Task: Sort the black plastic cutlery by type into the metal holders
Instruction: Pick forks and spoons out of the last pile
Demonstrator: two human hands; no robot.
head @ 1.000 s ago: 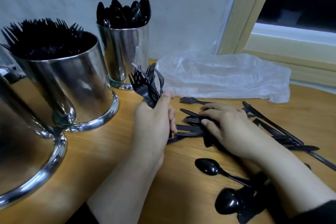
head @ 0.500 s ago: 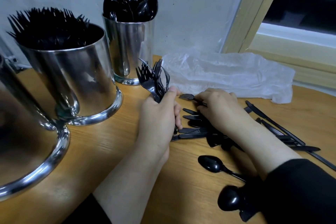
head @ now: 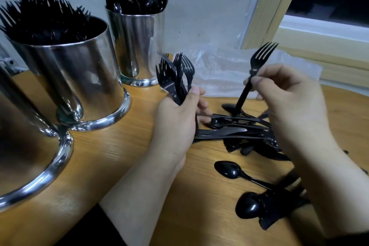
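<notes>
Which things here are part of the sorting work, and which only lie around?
Part of the work:
- single fork pinched in the right hand
- bundle of forks gripped in the left hand
- loose cutlery pile
- loose spoons
- fork holder
- spoon holder
- near holder

Only lying around:
- plastic bag
- window frame

Glossy black plastic forks (head: pixel 175 78), spoons (head: pixel 229 170) and knives (head: pixel 223 133) lie on a smooth, grained wooden table (head: pixel 119 146); polished mirror-bright cylindrical metal holders (head: pixel 79 82) reflect; a crinkled translucent plastic bag (head: pixel 219 70) looks matt.
</notes>
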